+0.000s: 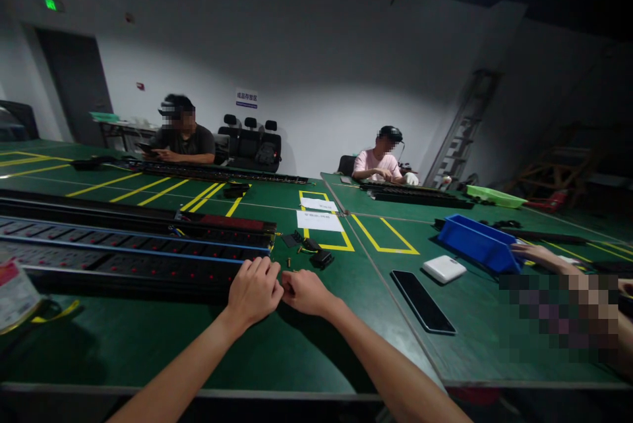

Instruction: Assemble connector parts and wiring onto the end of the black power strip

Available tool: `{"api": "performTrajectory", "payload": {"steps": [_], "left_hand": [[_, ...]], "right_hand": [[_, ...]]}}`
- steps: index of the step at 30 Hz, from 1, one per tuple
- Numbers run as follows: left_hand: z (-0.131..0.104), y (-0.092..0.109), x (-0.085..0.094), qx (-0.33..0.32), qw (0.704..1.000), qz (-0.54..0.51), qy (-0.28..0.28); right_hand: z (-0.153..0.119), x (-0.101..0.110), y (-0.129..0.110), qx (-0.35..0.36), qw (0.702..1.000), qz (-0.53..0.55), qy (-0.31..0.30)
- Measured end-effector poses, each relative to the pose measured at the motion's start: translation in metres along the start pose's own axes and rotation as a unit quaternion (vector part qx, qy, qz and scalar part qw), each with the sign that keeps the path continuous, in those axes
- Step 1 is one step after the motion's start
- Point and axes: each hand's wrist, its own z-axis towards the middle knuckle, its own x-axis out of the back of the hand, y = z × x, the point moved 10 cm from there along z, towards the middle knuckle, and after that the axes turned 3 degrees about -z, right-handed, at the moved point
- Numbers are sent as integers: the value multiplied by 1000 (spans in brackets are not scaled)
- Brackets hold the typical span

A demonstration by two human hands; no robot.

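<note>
Long black rails with rows of red dots and blue edging (148, 261) lie on the green table from the left edge to the centre. My left hand (254, 291) is closed at the right end of the nearest rail. My right hand (304, 291) is closed beside it, the fingers almost meeting. What either hand holds is hidden or too small to make out. Just beyond my right hand stands a small brass-coloured piece (289, 262). Small black parts (322, 259) lie a little behind it to the right.
Right of my hands lie a black phone (423, 301), a white box (444, 269) and a blue bin (477, 242), which another person's hand (544, 255) touches. Paper sheets (319, 221) lie ahead. Two people (190, 140) (378, 165) sit across the table.
</note>
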Motion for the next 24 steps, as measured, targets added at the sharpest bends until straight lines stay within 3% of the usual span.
{"api": "performTrajectory", "payload": {"steps": [15, 24], "left_hand": [[0, -2, 1, 16, 1000, 16, 0], [0, -2, 0, 14, 1000, 20, 3]], "right_hand": [[0, 2, -2, 17, 999, -2, 29], [1, 1, -3, 19, 1000, -10, 14]]}}
